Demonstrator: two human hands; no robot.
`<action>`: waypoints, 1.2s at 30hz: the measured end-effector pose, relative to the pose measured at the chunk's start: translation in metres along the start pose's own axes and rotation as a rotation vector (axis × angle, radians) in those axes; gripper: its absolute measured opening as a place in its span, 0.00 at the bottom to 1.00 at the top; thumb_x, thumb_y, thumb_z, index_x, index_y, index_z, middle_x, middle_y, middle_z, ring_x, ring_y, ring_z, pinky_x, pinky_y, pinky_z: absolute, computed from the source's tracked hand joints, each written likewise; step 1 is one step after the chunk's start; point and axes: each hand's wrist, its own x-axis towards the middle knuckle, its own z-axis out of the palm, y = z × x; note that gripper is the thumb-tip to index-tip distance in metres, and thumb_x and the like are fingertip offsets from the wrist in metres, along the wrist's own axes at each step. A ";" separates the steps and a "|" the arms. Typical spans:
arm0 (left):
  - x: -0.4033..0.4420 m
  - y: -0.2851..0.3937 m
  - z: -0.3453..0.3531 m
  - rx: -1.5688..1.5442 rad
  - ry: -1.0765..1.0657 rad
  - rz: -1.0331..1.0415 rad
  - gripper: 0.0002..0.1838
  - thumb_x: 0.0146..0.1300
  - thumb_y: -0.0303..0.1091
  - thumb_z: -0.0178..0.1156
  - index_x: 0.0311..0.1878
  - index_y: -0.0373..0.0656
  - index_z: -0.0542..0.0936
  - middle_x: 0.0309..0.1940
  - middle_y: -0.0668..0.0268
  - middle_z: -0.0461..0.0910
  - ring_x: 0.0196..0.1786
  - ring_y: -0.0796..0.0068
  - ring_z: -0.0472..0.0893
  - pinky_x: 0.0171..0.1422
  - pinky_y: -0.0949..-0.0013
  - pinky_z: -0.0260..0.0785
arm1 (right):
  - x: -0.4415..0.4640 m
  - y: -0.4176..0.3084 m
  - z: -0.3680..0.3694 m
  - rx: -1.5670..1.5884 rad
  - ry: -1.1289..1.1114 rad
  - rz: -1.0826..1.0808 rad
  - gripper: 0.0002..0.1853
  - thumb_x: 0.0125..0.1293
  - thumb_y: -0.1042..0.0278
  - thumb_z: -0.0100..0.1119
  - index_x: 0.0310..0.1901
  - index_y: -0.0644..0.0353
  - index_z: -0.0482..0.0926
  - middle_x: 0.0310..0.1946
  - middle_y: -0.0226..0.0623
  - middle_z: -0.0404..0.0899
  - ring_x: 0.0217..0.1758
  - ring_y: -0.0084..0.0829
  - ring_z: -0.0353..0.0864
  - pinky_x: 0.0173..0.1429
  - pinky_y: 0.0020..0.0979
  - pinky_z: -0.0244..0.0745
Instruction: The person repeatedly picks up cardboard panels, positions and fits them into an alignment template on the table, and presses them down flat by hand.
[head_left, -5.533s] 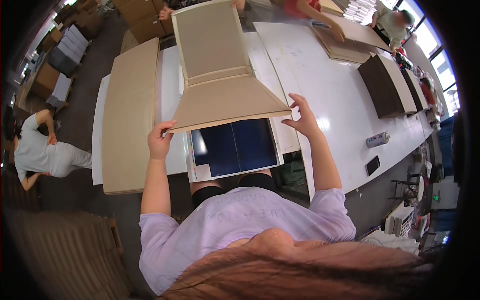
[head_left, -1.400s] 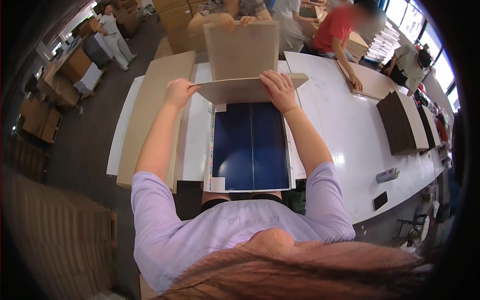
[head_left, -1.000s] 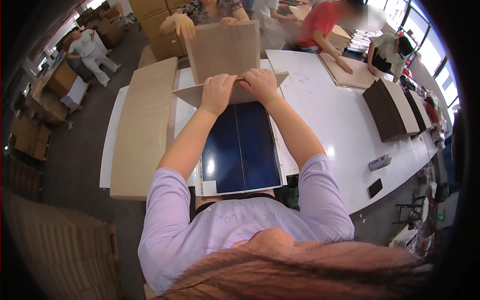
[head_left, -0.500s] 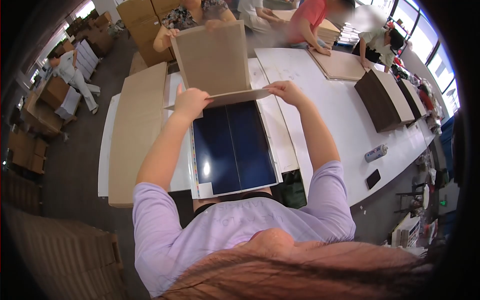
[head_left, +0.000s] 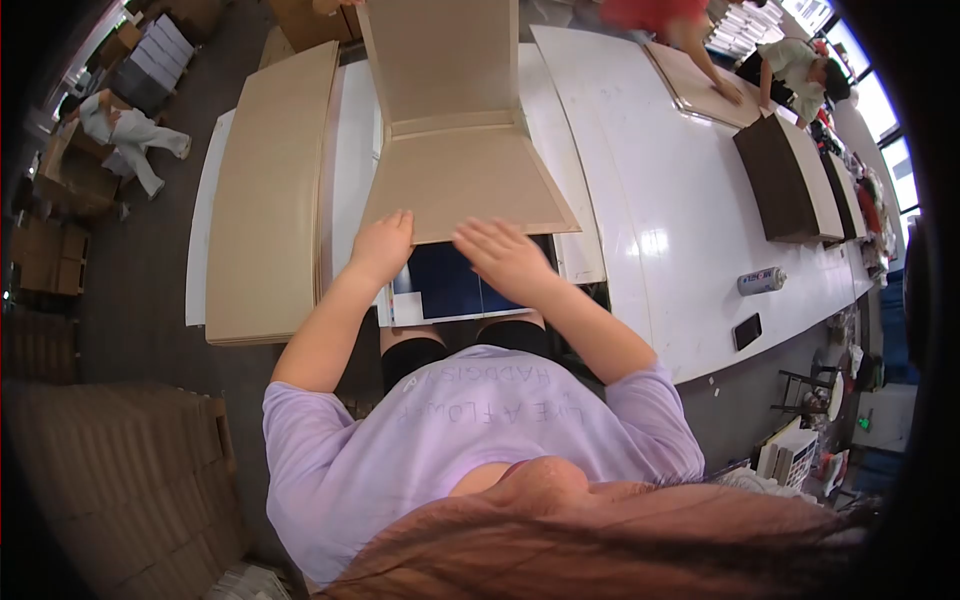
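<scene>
A beige folding board covers most of a glossy dark blue printed sheet [head_left: 445,282] with white margins. Its near panel [head_left: 460,185] slopes down onto the sheet, and its far panel [head_left: 445,60] stands raised behind a crease strip. At the near panel's front left corner rests my left hand [head_left: 383,247], fingers extended and lying on the edge. My right hand [head_left: 505,260] is flat with fingers outstretched, over the middle of the front edge and slightly blurred. Neither hand grips anything. The sheet's near strip shows below the board; the rest is hidden.
A stack of large brown boards [head_left: 265,190] lies to the left on the table. On the white tabletop [head_left: 640,200] to the right are a spray can [head_left: 762,280], a phone [head_left: 747,332] and dark-sided board stacks [head_left: 790,185]. Co-workers [head_left: 795,75] stand at the far side.
The near panel has come down over the blue sheet. Both hands moved nearer to me; the right shifted inward from the panel's corner and let go. My view tilted downward.
</scene>
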 end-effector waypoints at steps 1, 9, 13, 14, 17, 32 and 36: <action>-0.002 -0.001 0.012 -0.003 0.007 -0.007 0.24 0.57 0.31 0.58 0.58 0.37 0.71 0.55 0.54 0.76 0.54 0.57 0.78 0.57 0.59 0.72 | 0.008 -0.006 0.018 -0.007 0.008 0.022 0.26 0.61 0.65 0.54 0.62 0.57 0.70 0.65 0.34 0.69 0.69 0.31 0.66 0.71 0.39 0.59; -0.030 -0.005 0.051 0.019 0.039 0.041 0.24 0.61 0.33 0.54 0.60 0.33 0.71 0.60 0.49 0.73 0.63 0.54 0.72 0.65 0.58 0.67 | -0.066 0.060 0.043 -0.149 -0.454 0.315 0.30 0.66 0.65 0.47 0.71 0.53 0.57 0.70 0.35 0.62 0.73 0.29 0.59 0.74 0.44 0.53; -0.038 0.007 0.082 -0.027 0.091 -0.014 0.26 0.59 0.33 0.57 0.61 0.33 0.70 0.60 0.49 0.72 0.63 0.53 0.72 0.67 0.56 0.64 | -0.115 0.090 0.028 -0.274 -0.513 0.547 0.33 0.67 0.57 0.50 0.71 0.55 0.55 0.70 0.37 0.61 0.74 0.31 0.58 0.73 0.43 0.53; -0.040 0.006 0.089 -0.035 0.112 -0.041 0.27 0.58 0.33 0.58 0.61 0.33 0.70 0.61 0.49 0.72 0.63 0.53 0.72 0.67 0.56 0.64 | -0.136 0.100 0.031 -0.259 -0.436 0.630 0.33 0.67 0.54 0.51 0.71 0.56 0.57 0.69 0.38 0.64 0.71 0.32 0.62 0.70 0.42 0.58; -0.045 0.008 0.093 -0.036 0.166 -0.040 0.27 0.58 0.34 0.58 0.60 0.33 0.70 0.61 0.48 0.71 0.64 0.53 0.71 0.68 0.55 0.62 | -0.150 0.113 0.022 0.579 -0.277 1.172 0.29 0.68 0.49 0.51 0.64 0.59 0.67 0.57 0.41 0.75 0.56 0.31 0.77 0.54 0.36 0.70; -0.001 0.093 0.080 -0.238 0.391 0.068 0.20 0.62 0.35 0.49 0.57 0.52 0.77 0.55 0.63 0.77 0.61 0.66 0.74 0.63 0.56 0.65 | -0.127 0.078 0.060 1.812 0.361 1.343 0.21 0.69 0.48 0.49 0.25 0.54 0.71 0.19 0.32 0.72 0.23 0.28 0.73 0.28 0.29 0.66; 0.007 0.090 0.069 -0.170 0.379 0.096 0.20 0.62 0.34 0.49 0.57 0.51 0.77 0.55 0.62 0.78 0.58 0.64 0.76 0.60 0.60 0.67 | -0.158 0.080 0.067 1.583 0.464 1.341 0.23 0.72 0.44 0.43 0.41 0.59 0.76 0.38 0.40 0.79 0.44 0.33 0.78 0.46 0.32 0.69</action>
